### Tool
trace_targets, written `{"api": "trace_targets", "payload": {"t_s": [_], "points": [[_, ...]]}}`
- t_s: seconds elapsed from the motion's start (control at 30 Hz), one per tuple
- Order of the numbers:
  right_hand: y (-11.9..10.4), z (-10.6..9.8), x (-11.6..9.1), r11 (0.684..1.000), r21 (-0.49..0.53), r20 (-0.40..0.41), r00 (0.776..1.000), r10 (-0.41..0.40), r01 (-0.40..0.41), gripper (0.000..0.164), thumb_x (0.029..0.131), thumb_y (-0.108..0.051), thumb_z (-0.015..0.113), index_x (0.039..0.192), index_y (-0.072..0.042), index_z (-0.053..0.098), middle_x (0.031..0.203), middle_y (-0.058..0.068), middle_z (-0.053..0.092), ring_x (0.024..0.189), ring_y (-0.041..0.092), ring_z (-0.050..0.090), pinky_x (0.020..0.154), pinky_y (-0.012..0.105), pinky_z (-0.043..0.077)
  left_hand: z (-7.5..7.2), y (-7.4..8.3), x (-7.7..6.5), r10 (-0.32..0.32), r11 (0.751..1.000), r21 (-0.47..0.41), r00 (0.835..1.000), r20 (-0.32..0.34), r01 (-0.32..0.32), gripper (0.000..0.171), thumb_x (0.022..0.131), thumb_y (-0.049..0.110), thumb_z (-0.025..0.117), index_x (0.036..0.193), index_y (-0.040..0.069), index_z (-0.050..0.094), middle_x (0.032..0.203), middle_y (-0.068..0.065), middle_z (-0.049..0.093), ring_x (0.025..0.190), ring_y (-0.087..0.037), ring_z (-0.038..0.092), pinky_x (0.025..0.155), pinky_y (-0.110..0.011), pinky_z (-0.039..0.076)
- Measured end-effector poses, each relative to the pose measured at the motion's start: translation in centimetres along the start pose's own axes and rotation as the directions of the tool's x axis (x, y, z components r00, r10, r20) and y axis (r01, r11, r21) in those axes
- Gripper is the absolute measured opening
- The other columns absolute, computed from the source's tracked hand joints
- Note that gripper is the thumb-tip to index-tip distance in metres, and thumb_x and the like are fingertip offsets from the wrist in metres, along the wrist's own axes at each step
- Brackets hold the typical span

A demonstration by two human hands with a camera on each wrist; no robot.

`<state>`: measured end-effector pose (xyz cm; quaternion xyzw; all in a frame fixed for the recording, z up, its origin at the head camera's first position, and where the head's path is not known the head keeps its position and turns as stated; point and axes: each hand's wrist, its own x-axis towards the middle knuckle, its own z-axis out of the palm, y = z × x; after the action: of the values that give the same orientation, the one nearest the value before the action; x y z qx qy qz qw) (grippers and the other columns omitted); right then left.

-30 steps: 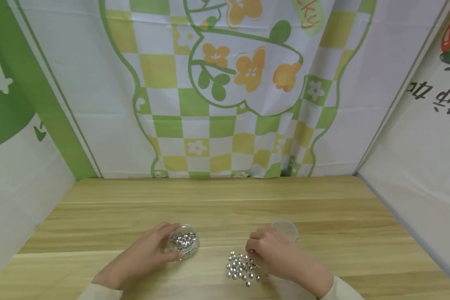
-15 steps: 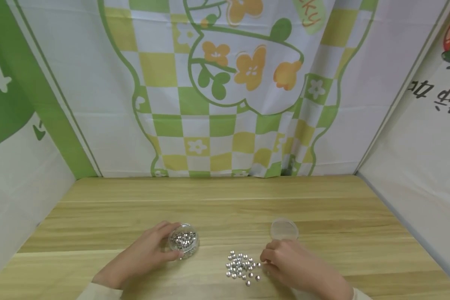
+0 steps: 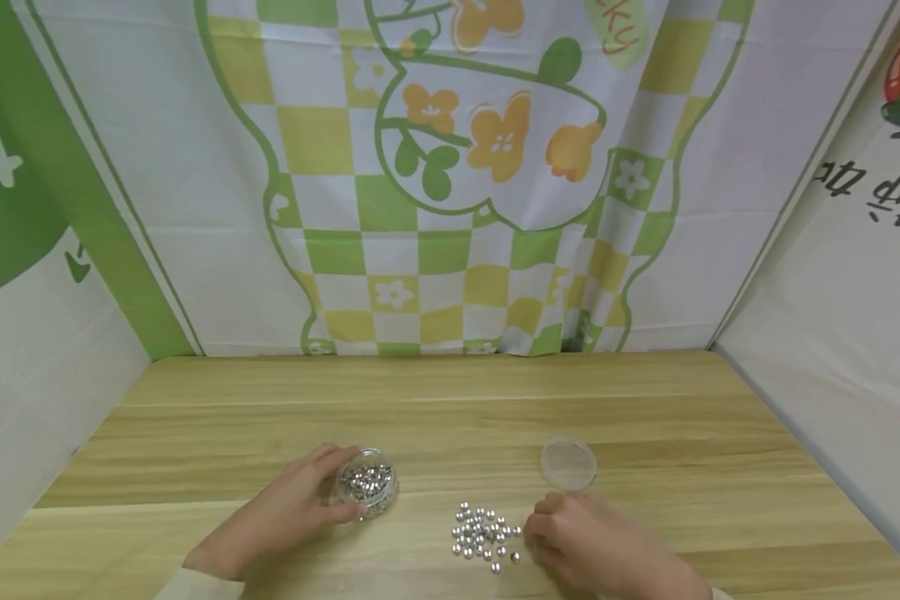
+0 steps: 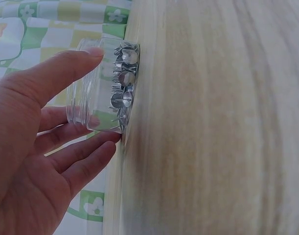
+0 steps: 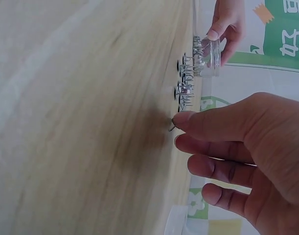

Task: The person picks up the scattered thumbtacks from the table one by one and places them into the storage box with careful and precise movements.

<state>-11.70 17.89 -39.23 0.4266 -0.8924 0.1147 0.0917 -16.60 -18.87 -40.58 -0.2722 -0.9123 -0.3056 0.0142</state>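
Tacks (image 3: 480, 535): loose group on the surface (image 3: 435, 425), near the jar (image 4: 103, 82), which holds more;
Left hand (image 3: 296, 500): grip round the jar;
Right hand (image 3: 581, 537): tack (image 5: 172, 126) at thumb tip; cannot tell whether the grip pinches it;
Lid (image 3: 568, 464): just beyond.

The clear, open jar (image 4: 101, 82), part-filled with silvery tacks (image 3: 366, 480), stood upright at the frame's lower left of centre; loose tacks (image 3: 480, 537) lay clustered, pins up, just right of lower centre.
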Motion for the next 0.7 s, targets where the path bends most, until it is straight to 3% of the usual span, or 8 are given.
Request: {"api": "trace_targets", "payload": {"t_s": [0.33, 0.7], "points": [[-0.15, 0.07, -0.17, 0.998, 0.060, 0.016, 1.000, -0.020, 0.019, 0.025, 0.079, -0.004, 0.070, 0.068, -0.025, 0.063, 0.067, -0.017, 0.052, 0.061, -0.004, 0.044, 0.051, 0.011, 0.045, 0.07, -0.10, -0.03, 0.002, 1.000, 0.004, 1.000, -0.006, -0.002, 0.073, 0.077, 0.038, 0.078, 0.132, -0.002, 0.053, 0.111, -0.007, 0.063, 0.103, -0.028, 0.061, 0.091, -0.060, 0.054], [-0.33, 0.29, -0.18, 0.996, 0.093, 0.037, 0.999, 0.010, -0.013, 0.025, 0.077, -0.003, 0.070, 0.067, -0.025, 0.064, 0.067, -0.018, 0.048, 0.060, -0.004, 0.043, 0.050, 0.011, 0.045, -0.08, -0.03, -0.05, -0.008, 1.000, -0.006, 1.000, 0.007, 0.008, 0.075, 0.078, 0.041, 0.077, 0.133, -0.002, 0.052, 0.112, -0.007, 0.063, 0.104, -0.029, 0.061, 0.092, -0.061, 0.053]]}}
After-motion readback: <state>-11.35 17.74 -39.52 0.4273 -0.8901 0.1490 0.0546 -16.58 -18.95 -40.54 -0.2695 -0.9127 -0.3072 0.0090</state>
